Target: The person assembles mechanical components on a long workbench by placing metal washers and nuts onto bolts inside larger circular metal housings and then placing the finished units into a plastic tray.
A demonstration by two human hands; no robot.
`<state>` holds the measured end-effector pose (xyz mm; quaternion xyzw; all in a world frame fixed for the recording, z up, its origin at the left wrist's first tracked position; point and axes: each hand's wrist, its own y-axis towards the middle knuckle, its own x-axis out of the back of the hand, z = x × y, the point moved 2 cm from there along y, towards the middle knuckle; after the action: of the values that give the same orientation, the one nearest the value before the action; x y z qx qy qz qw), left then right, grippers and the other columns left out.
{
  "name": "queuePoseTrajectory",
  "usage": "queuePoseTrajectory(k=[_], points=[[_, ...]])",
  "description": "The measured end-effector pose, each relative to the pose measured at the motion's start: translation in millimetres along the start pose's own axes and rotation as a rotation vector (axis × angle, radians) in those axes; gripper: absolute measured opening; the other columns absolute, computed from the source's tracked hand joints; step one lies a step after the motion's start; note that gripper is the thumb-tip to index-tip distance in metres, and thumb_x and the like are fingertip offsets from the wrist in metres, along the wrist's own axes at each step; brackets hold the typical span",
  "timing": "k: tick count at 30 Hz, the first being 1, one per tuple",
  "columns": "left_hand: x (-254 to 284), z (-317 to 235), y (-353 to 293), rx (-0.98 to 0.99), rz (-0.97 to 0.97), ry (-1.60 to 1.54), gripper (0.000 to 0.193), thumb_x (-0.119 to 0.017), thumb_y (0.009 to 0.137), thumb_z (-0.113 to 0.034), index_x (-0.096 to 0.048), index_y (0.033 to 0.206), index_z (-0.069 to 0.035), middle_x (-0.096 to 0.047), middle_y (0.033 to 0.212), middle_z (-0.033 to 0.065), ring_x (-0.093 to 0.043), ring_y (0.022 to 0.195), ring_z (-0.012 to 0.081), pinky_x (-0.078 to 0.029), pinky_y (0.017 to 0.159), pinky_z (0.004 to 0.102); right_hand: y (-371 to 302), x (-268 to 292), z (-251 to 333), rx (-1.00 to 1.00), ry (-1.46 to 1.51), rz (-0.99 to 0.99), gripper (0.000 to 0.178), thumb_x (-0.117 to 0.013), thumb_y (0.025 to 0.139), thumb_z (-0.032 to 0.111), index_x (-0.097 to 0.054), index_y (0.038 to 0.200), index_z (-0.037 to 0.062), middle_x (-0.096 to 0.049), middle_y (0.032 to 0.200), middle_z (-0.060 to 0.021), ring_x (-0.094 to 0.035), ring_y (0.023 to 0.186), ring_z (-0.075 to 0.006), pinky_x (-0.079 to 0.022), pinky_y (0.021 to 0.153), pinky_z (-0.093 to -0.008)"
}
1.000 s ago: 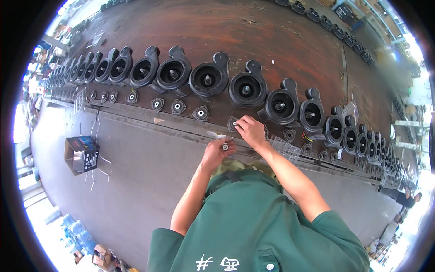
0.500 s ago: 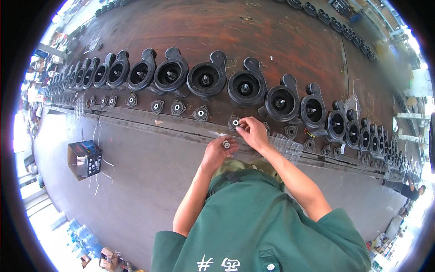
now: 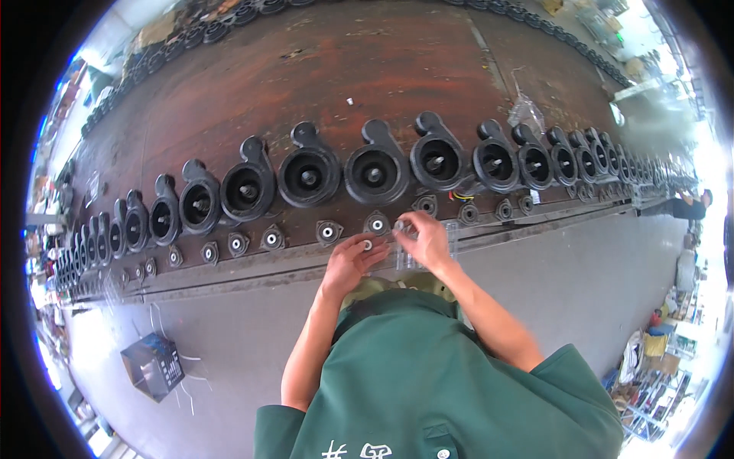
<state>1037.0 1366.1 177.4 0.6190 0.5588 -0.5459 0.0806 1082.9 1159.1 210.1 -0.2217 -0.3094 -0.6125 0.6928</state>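
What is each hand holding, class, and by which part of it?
The left hand holds a small ring-shaped part in its fingers, apparently by the outer edge. Whether the right hand holds anything cannot be told.

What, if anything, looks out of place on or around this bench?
A small white piece lies alone on the worn tabletop, away from the row of black housings. Crumpled clear plastic sits behind the row toward the right, and coloured wires poke out near one housing, unlike its neighbours.

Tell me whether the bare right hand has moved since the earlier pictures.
Yes, the right hand moved rightward, roughly one place along the black, round housings.
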Motion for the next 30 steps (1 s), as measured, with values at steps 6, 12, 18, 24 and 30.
queuePoseTrajectory(k=[6, 12, 18, 24, 30], points=[[-12.0, 3.8, 14.6, 0.033, 0.012, 0.156, 0.03, -0.045, 0.105, -0.005, -0.052, 0.13, 0.011, -0.063, 0.127, 0.0278, -0.067, 0.116, 0.0396, -0.056, 0.104, 0.0467, 18.5, 20.8, -88.8, -0.287, -0.217, -0.053, 0.031, -0.081, 0.082, 0.031, -0.07, 0.103, 0.0111, -0.068, 0.095, -0.0058, -0.07, 0.088, -0.0284, -0.055, 0.076, -0.0432], [-13.9, 12.7, 19.3, 0.075, 0.051, 0.182, 0.032, -0.042, 0.107, -0.011, -0.054, 0.128, 0.01, -0.064, 0.125, 0.0285, -0.067, 0.115, 0.04, -0.055, 0.103, 0.0489, 19.1, 26.0, -94.4, -0.185, -0.3, 0.058, 0.03, -0.078, 0.085, 0.031, -0.071, 0.11, 0.0146, -0.065, 0.106, -0.0049, -0.067, 0.101, -0.0295, -0.054, 0.082, -0.046], [-32.8, 28.0, 30.0, 0.105, 0.056, 0.162, 0.033, -0.04, 0.108, -0.014, -0.054, 0.126, 0.01, -0.064, 0.125, 0.0308, -0.066, 0.116, 0.0433, -0.053, 0.106, 0.0518, 12.3, 30.1, -107.5, -0.193, -0.218, -0.036, 0.02, -0.076, 0.086, 0.025, -0.072, 0.103, 0.0142, -0.066, 0.097, -0.0035, -0.069, 0.091, -0.0285, -0.055, 0.076, -0.0437], [-61.8, 55.5, 47.0, 0.11, 0.11, 0.105, 0.033, -0.038, 0.108, -0.013, -0.052, 0.129, 0.01, -0.064, 0.124, 0.0312, -0.065, 0.118, 0.0444, -0.053, 0.106, 0.0525, 7.7, 45.4, -97.5, -0.169, -0.012, -0.102, 0.022, -0.08, 0.085, 0.021, -0.073, 0.104, 0.0117, -0.069, 0.093, -0.0048, -0.071, 0.079, -0.0231, -0.056, 0.07, -0.0361], [-96.3, 85.5, 68.5, 0.127, 0.194, 0.166, 0.035, -0.038, 0.107, -0.01, -0.051, 0.135, 0.007, -0.065, 0.125, 0.0205, -0.067, 0.112, 0.0296, -0.056, 0.102, 0.0462, -27.8, 105.5, -59.5, 0.221, -0.015, 0.134, 0.032, -0.081, 0.082, 0.027, -0.074, 0.109, 0.0117, -0.069, 0.1, -0.0054, -0.071, 0.089, -0.0268, -0.058, 0.074, -0.0385]])
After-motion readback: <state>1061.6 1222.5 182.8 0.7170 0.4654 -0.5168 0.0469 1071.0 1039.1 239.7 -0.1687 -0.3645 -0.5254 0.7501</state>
